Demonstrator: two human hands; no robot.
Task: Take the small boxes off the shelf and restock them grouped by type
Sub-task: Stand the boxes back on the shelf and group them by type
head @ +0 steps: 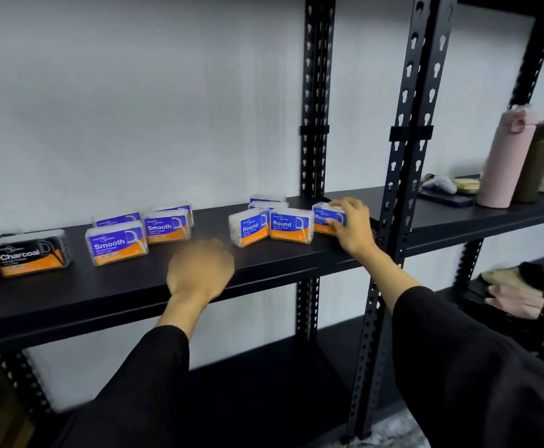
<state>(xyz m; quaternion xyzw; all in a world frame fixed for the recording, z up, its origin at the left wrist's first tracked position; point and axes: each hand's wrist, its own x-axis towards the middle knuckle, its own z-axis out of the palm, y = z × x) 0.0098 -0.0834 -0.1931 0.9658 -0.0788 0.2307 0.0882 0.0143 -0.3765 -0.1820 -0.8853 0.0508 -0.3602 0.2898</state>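
Right hand (349, 226) grips the end Round box (324, 218), long axis along the shelf (264, 263); blurred left hand (199, 268), grip unclear, sits at its 8 o'clock.

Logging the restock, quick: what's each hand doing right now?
Left hand: blurred above the shelf, grip cannot be told.
Right hand: fingers gripping a Round box.

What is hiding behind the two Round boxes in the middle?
Behind the two front Round boxes stand two more clear boxes with blue labels, one behind the other. Only their tops show; their label words are covered, so their type cannot be read.
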